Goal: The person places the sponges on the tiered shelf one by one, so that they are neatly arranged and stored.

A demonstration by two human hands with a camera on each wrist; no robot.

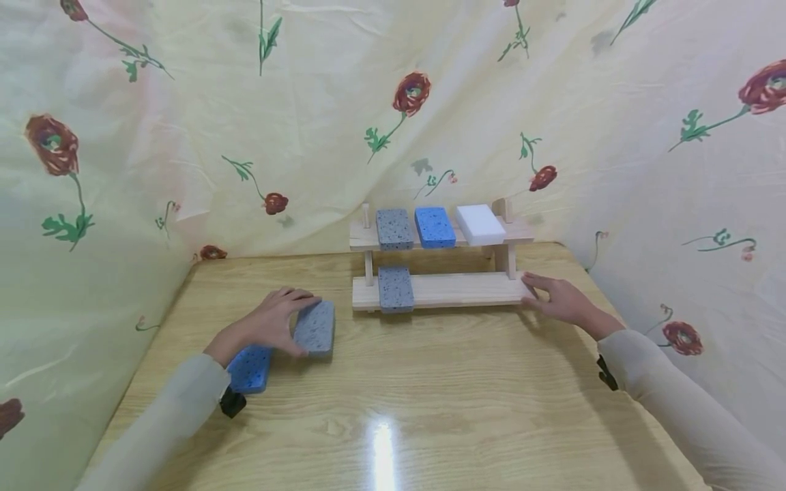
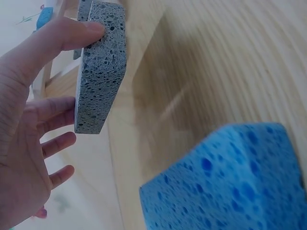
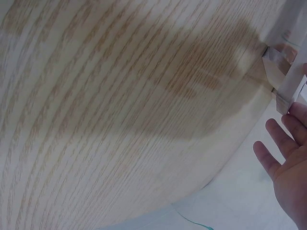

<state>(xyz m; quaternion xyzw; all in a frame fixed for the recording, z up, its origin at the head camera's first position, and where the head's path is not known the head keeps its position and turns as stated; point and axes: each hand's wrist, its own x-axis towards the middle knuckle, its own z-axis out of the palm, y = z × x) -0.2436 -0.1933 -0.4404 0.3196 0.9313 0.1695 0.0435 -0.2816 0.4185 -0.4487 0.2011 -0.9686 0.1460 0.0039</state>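
Note:
My left hand holds a grey speckled sponge by its edges, thumb on one side and fingers on the other. In the left wrist view that sponge is tilted above the table, its shadow beneath. Under my left wrist a blue sponge lies on the table. At the right end of a two-tier wooden shelf, my right hand grips the lower board's end between thumb and fingers. Its outer fingers stand apart from the wood in the right wrist view.
On the upper board sit a grey sponge, a blue sponge and a white sponge. Another grey sponge lies on the lower board's left part. A flowered curtain surrounds the wooden table behind and at both sides.

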